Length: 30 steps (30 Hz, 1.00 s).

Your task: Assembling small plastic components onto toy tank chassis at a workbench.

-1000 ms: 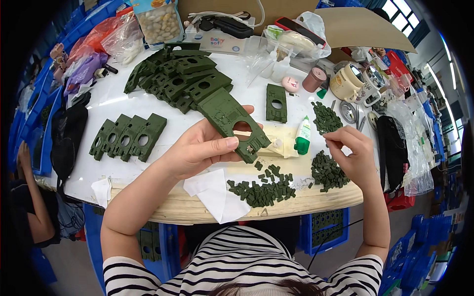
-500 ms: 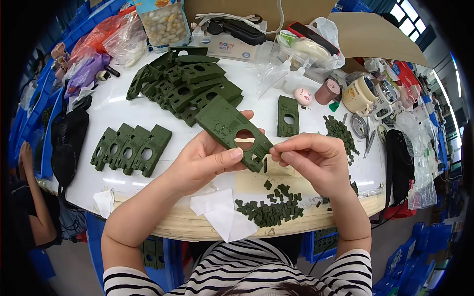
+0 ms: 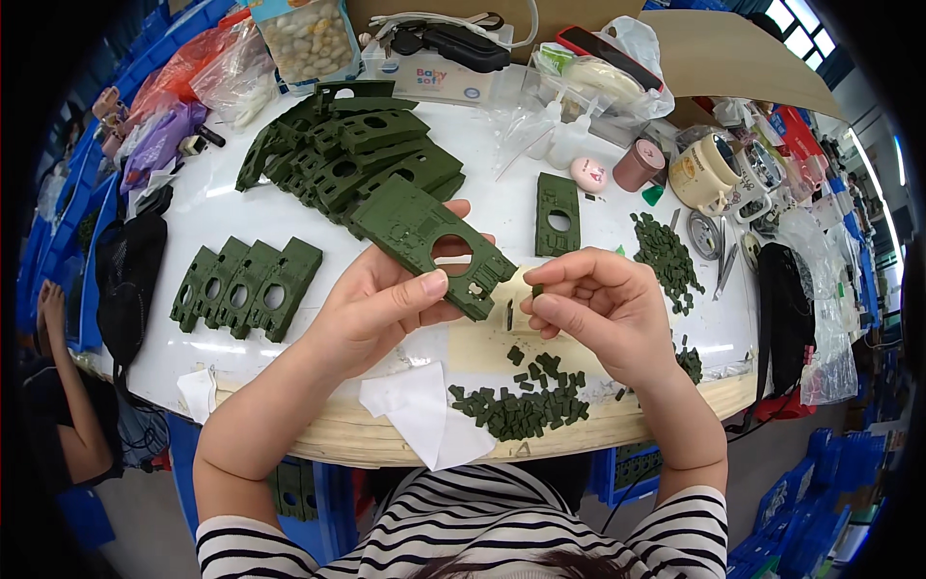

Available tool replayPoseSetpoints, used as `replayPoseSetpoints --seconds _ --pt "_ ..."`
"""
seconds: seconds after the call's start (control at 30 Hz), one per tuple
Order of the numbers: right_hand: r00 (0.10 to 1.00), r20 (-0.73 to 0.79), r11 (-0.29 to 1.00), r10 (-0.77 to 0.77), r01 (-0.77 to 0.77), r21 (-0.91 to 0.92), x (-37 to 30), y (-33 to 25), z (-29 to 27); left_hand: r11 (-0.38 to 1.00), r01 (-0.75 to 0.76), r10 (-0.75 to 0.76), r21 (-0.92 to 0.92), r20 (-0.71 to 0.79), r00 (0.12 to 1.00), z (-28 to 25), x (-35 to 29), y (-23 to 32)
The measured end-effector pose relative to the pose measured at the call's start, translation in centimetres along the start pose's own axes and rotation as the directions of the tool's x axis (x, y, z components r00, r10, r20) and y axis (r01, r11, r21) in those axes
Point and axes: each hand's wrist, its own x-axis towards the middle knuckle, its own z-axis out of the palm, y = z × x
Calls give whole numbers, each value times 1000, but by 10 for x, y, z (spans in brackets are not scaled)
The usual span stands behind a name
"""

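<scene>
My left hand (image 3: 384, 291) is closed on a dark green plastic model tank hull (image 3: 397, 224), its thumb on the near edge and its fingers underneath. The hull is tilted, with a large round hole and a smaller notched opening toward its right end. Just right of that end, my right hand (image 3: 610, 307) pinches a small dark green plastic piece (image 3: 537, 289) between thumb and fingertips, apart from the hull. Below the hands lies a heap of small green pieces (image 3: 511, 410). A second heap (image 3: 664, 259) is to the right.
Stacked hulls (image 3: 352, 145) lie at the back left, a row of several more (image 3: 275, 289) at the left, and a single hull (image 3: 558, 207) beyond my right hand. Tweezers (image 3: 726, 270), a tape roll (image 3: 704, 236), a mug (image 3: 702, 176) and white cloth (image 3: 424, 410) are also on the table.
My right hand has drawn away from the hull's end, and the small piece in its fingertips now shows. The hull has shifted slightly left in my left hand.
</scene>
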Motion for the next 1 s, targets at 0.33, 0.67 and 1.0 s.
replayPoseSetpoints --seconds 0.33,0.67,1.0 --pt "998 -17 997 63 -62 33 2 1 0 1000 -4 3 13 38 999 0 -2 -2" --pt "994 -53 967 -96 80 -242 -5 -4 8 998 -24 20 54 78 997 0 -2 -11" --pt "927 77 685 -367 325 -652 -2 1 10 1000 -20 18 11 129 991 3 -4 -10"
